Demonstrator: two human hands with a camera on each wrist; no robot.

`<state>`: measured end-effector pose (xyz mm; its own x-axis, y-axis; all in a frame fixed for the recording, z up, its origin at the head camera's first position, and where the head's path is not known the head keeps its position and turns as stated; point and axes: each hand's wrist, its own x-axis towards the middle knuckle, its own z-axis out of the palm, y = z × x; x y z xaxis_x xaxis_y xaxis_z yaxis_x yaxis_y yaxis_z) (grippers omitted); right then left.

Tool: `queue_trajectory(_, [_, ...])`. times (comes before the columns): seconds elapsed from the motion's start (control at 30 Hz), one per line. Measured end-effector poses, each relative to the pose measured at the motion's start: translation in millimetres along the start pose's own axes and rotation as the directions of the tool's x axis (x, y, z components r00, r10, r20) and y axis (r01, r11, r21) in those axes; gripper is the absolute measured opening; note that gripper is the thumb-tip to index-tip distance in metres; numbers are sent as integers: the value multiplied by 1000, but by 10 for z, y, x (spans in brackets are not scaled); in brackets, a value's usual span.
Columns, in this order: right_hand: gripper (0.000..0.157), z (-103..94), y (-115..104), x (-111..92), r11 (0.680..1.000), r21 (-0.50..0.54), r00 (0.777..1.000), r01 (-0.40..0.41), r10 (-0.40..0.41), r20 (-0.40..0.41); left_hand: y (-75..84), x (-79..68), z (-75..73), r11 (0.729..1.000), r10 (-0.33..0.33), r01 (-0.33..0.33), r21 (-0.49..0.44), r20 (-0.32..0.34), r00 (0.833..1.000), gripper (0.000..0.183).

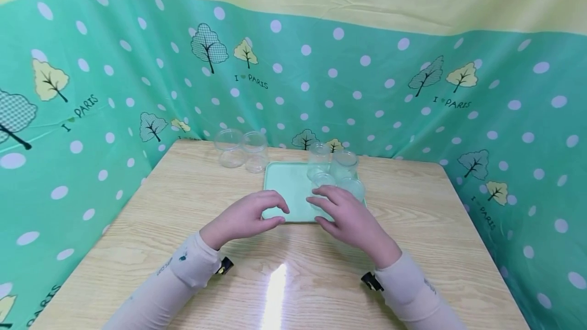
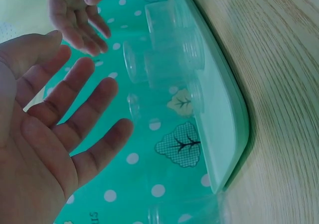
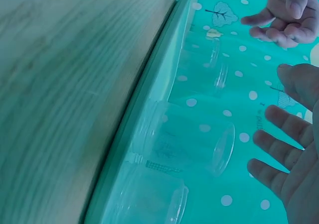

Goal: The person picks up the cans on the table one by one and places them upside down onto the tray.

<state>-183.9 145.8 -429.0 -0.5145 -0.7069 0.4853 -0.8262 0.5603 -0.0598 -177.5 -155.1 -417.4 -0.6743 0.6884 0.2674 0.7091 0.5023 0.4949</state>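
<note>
My left hand (image 1: 252, 215) hovers at the front left of a light green tray (image 1: 291, 182), its fingers loosely bent and holding nothing. Over the tray's front right is my right hand (image 1: 346, 215), fingers spread and relaxed, also holding nothing. Several clear, see-through jars stand on the tray's right part, among them a back jar (image 1: 319, 159) and another jar (image 1: 345, 166). In the right wrist view two near jars (image 3: 184, 137) stand upright beside the open palm. The right hand partly hides the front jars in the head view.
Two more clear jars (image 1: 231, 154) stand on the wooden table (image 1: 197, 182) behind the tray's left corner. A green dotted curtain (image 1: 344, 90) with printed trees surrounds the table's back and sides. A bright light reflection lies on the near tabletop.
</note>
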Motion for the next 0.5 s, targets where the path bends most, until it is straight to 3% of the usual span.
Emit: queue_trajectory(0.5, [49, 18, -27, -72, 999, 32, 999, -33, 33, 8, 5, -10, 23, 998, 52, -53, 15, 14, 999, 17])
